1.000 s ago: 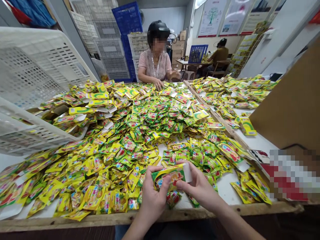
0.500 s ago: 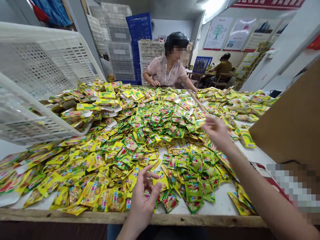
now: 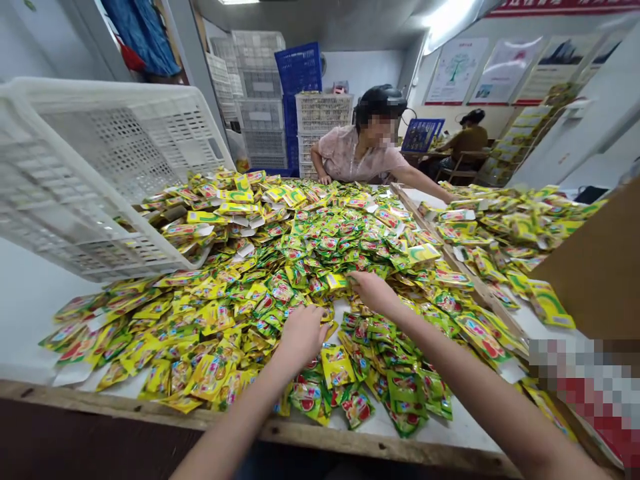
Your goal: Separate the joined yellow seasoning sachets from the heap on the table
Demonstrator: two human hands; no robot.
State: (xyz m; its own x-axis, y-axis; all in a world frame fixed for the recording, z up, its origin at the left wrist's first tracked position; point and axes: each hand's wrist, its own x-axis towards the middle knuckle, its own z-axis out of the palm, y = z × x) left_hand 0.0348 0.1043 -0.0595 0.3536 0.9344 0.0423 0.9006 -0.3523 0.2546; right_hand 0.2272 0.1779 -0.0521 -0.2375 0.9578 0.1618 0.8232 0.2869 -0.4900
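Small shiny yellow and green sachets (image 3: 337,367) with fruit pictures lie heaped over the white tabletop. My left hand (image 3: 303,333) is over the near middle of the heap, fingers bent and thumb apart, with nothing visible in it. Just beyond it, my right hand (image 3: 373,291) reaches in from the right. Its fingertips are bunched at the end of a yellow packet (image 3: 336,281) in the pile; whether they grip it is hidden. A flat yellow carton (image 3: 424,254) rests on the sachets behind the right hand.
A tipped white plastic crate (image 3: 145,230) stands at the left, cartons (image 3: 235,197) spilling by its mouth. A wooden strip (image 3: 483,290) divides the table; more cartons (image 3: 520,223) and brown cardboard (image 3: 595,267) lie beyond. Across the table, a co-worker (image 3: 363,150) reaches toward those cartons.
My right hand has come left and down from beside the carton to the middle of the heap. My left hand has moved forward over the sachets. The co-worker's arm reaches further right.
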